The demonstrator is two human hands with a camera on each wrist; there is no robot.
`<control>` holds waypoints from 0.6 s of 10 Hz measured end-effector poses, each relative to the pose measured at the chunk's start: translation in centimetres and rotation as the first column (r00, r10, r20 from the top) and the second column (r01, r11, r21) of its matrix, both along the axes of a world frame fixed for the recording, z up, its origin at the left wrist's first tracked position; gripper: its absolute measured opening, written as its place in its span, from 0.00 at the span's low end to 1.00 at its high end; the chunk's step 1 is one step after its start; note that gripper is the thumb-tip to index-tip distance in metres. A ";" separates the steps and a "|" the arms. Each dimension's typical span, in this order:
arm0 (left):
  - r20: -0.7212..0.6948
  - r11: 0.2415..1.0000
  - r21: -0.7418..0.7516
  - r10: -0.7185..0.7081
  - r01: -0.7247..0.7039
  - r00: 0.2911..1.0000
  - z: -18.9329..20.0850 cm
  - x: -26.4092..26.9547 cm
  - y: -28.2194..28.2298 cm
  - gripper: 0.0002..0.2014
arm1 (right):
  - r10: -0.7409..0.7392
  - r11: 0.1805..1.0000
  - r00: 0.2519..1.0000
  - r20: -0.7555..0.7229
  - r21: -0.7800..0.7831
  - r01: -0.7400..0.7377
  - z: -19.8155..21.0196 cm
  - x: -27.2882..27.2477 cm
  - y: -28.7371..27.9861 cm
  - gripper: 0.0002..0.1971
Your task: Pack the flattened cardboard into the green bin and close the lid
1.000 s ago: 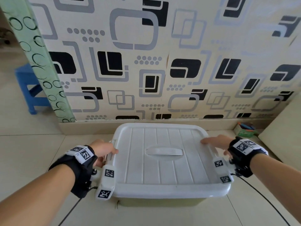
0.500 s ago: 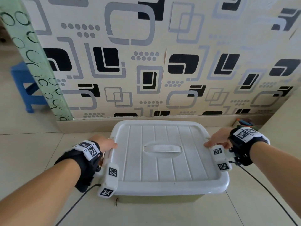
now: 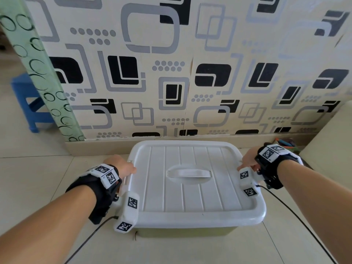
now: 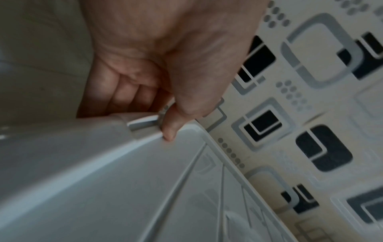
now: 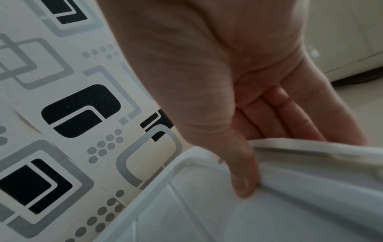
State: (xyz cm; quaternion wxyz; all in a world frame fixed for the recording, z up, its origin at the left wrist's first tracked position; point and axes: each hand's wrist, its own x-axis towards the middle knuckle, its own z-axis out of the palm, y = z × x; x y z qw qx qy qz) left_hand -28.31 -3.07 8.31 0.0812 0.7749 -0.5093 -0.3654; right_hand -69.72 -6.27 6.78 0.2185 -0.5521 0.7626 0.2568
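Note:
The green bin (image 3: 186,231) stands on the floor tiles by the wall, covered by its white ribbed lid (image 3: 190,187) with a moulded handle in the middle. No cardboard shows; the bin's inside is hidden. My left hand (image 3: 122,166) grips the lid's left edge. In the left wrist view my left hand (image 4: 149,114) has its thumb on top of the lid (image 4: 103,180) and its fingers curled under the rim. My right hand (image 3: 247,161) grips the right edge. My right hand (image 5: 267,155) likewise has its thumb on the lid (image 5: 290,212) and its fingers down over the rim.
The patterned wall (image 3: 190,73) rises right behind the bin. A blue stool (image 3: 28,100) stands at far left behind a green patterned post (image 3: 38,73). A small box of coloured things (image 3: 285,143) and cream furniture (image 3: 327,149) are at the right. Cables trail from both wrists.
My right hand slid from lying on the lid's top to gripping its right edge. My left hand stayed at the left edge. The view shifted slightly.

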 end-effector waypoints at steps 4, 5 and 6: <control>0.063 1.000 0.001 -0.007 0.007 0.998 -0.1 0.0 0.1 0.16 | 0.133 0.977 0.968 -0.214 -0.137 -0.164 -1.1 -0.4 -0.1 0.20; 0.018 1.000 0.012 0.015 -0.015 1.000 -0.3 0.3 0.0 0.17 | 0.055 0.993 0.996 -0.073 -0.104 -0.063 2.7 2.2 1.8 0.15; -0.044 0.999 0.004 0.040 -0.040 0.998 -0.3 0.6 -0.1 0.18 | -0.173 0.978 0.980 0.097 -0.101 0.183 4.9 3.6 2.7 0.13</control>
